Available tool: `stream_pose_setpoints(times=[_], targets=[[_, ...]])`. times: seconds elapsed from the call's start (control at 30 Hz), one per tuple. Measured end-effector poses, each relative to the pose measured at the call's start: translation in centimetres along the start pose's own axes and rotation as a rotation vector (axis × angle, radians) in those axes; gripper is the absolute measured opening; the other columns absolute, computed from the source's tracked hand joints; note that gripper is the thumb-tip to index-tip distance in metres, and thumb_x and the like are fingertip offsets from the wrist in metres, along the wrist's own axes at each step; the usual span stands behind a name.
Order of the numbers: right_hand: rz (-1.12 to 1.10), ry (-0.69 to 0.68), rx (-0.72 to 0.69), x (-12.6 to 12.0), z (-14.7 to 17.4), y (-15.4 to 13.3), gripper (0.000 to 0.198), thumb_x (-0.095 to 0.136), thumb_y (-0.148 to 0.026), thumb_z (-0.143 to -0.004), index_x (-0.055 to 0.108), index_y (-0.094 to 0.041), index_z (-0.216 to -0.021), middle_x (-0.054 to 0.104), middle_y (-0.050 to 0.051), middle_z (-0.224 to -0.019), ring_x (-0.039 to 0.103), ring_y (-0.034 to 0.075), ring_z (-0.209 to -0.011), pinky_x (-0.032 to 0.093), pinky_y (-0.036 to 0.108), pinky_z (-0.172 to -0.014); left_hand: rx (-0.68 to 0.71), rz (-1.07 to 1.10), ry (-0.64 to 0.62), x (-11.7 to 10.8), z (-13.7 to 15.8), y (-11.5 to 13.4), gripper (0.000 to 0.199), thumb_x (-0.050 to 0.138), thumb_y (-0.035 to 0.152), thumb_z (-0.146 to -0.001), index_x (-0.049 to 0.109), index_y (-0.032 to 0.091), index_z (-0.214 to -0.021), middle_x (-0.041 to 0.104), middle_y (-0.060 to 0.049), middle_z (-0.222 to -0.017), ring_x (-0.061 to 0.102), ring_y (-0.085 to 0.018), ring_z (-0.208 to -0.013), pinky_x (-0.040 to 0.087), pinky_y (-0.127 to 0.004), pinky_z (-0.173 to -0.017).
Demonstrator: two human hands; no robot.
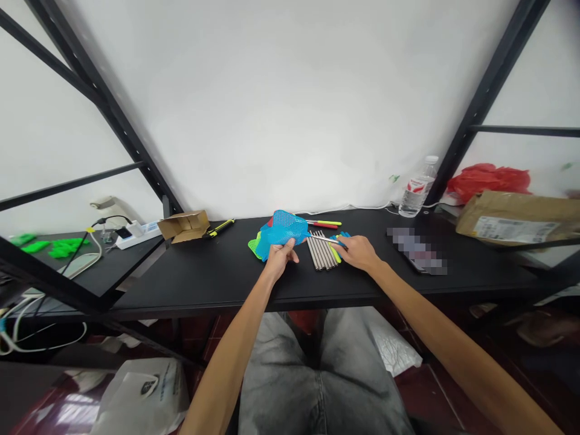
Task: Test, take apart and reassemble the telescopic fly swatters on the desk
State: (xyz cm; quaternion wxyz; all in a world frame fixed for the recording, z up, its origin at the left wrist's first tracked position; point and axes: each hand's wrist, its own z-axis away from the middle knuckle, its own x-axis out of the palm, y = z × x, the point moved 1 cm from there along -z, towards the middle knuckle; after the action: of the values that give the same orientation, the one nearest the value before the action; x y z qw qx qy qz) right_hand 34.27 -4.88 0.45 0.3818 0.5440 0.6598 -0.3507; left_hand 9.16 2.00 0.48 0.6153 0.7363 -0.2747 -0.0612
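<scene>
And here's the left hand (281, 257), fingers and thumb pinching the lower edge of a blue mesh paddle (290, 225); opposite, the right hand (360, 252) curls around the handle end of the slim metal shaft (324, 239) running between them. Just below that shaft, between both hands, lies a row of metal tubes (321, 257). For good control, I'd say, pinch close to the paddle's neck, keep the shaft in line, and push or twist gently so the thin mesh doesn't buckle; best stay clear of those tubes, which could roll.

Now the writing! Well right of the right hand, a bottle (410, 199) wears a red-and-white label, lettering too small to read. Farther right, a carton (562, 217) carries a white printed sticker (514, 229), also illegible. Nearer that hand, the phone (419, 267) has its screen blurred out.
</scene>
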Motion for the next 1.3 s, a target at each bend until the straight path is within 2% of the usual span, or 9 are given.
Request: stream_pose_setpoints(times=[0.1, 0.2, 0.3, 0.43, 0.77, 0.87, 0.97, 1.13, 1.3], targets=[[-0.064, 0.091, 0.010, 0.0, -0.3, -0.5, 0.042, 0.041, -0.050, -0.101, 0.070, -0.021, -0.102, 0.072, 0.006, -0.076, 0.066, 0.021, -0.072, 0.032, 0.027, -0.063, -0.010, 0.091, 0.112, 0.0, -0.3, 0.4, 0.048, 0.082, 0.051, -0.070, 0.072, 0.014, -0.098, 0.077, -0.010, -0.093, 0.055, -0.008, -0.043, 0.046, -0.025, -0.047], [-0.144, 0.206, 0.008, -0.4, -0.4, -0.7, 0.035, 0.047, -0.048, -0.100, 0.069, -0.023, -0.111, 0.075, 0.005, -0.088, 0.069, 0.020, -0.080, 0.039, 0.026, -0.067, 0.000, 0.236, 0.293, -0.4, -0.6, 0.8, 0.044, 0.086, 0.048, -0.064, 0.064, 0.015, -0.083, 0.072, -0.002, -0.075, 0.056, -0.008, -0.043, 0.045, -0.024, -0.046], [-0.209, 0.288, 0.014, -0.9, -0.2, -0.4, 0.033, 0.047, -0.045, -0.101, 0.068, -0.023, -0.113, 0.075, 0.006, -0.102, 0.070, 0.021, -0.089, 0.045, 0.027, -0.073, 0.027, 0.336, 0.403, -0.9, -0.5, 0.9, 0.045, 0.088, 0.045, -0.063, 0.056, 0.017, -0.077, 0.070, 0.001, -0.073, 0.054, -0.008, -0.042, 0.044, -0.023, -0.045], [-0.238, 0.261, -0.039, -1.0, 0.1, 0.1, 0.036, 0.041, -0.042, -0.103, 0.067, -0.021, -0.115, 0.074, 0.009, -0.110, 0.069, 0.023, -0.097, 0.048, 0.028, -0.079, 0.060, 0.311, 0.350, -1.2, -0.4, 0.9, 0.043, 0.084, 0.047, -0.069, 0.058, 0.016, -0.083, 0.075, -0.006, -0.092, 0.051, -0.005, -0.041, 0.045, -0.023, -0.045], [-0.184, 0.063, -0.030, -0.3, 0.2, 0.4, 0.036, 0.039, -0.041, -0.104, 0.067, -0.021, -0.115, 0.074, 0.006, -0.088, 0.068, 0.022, -0.080, 0.040, 0.027, -0.069, 0.076, 0.159, 0.237, -1.6, -0.4, 0.4, 0.046, 0.073, 0.058, -0.079, 0.064, 0.014, -0.086, 0.076, -0.014, -0.103, 0.045, -0.003, -0.039, 0.042, -0.022, -0.045], [-0.158, 0.044, -0.005, -0.3, -0.1, -0.2, 0.034, 0.038, -0.038, -0.104, 0.064, -0.022, -0.117, 0.074, 0.006, -0.092, 0.067, 0.022, -0.082, 0.040, 0.027, -0.068, 0.026, 0.001, 0.136, -0.8, -0.1, 0.3, 0.049, 0.067, 0.061, -0.082, 0.067, 0.013, -0.092, 0.077, -0.014, -0.095, 0.052, -0.006, -0.040, 0.041, -0.022, -0.044], [-0.186, 0.081, -0.006, -0.2, -0.6, -0.8, 0.033, 0.036, -0.038, -0.104, 0.061, -0.024, -0.122, 0.073, 0.006, -0.108, 0.067, 0.021, -0.092, 0.042, 0.027, -0.072, 0.021, -0.181, 0.030, 0.1, 0.3, 0.5, 0.052, 0.062, 0.061, -0.086, 0.069, 0.011, -0.102, 0.077, -0.013, -0.086, 0.058, -0.010, -0.044, 0.042, -0.023, -0.046], [-0.227, 0.179, 0.129, 0.2, -2.9, 0.1, 0.033, 0.038, -0.037, -0.102, 0.061, -0.023, -0.120, 0.069, 0.007, -0.115, 0.065, 0.023, -0.099, 0.045, 0.028, -0.076, 0.131, -0.435, 0.079, 0.5, 1.1, 0.8, 0.044, 0.051, 0.052, -0.093, 0.071, 0.013, -0.095, 0.074, -0.007, -0.074, 0.056, -0.010, -0.043, 0.043, -0.023, -0.048], [-0.227, 0.119, 0.286, 1.1, -6.6, 1.9, 0.032, 0.039, -0.035, -0.101, 0.061, -0.023, -0.121, 0.069, 0.009, -0.113, 0.063, 0.025, -0.099, 0.045, 0.030, -0.077, 0.337, -1.018, 0.075, 1.4, 1.8, 0.8, 0.029, 0.050, 0.032, -0.094, 0.074, 0.020, -0.083, 0.072, -0.003, -0.073, 0.064, -0.016, -0.066, 0.047, -0.028, -0.068]])
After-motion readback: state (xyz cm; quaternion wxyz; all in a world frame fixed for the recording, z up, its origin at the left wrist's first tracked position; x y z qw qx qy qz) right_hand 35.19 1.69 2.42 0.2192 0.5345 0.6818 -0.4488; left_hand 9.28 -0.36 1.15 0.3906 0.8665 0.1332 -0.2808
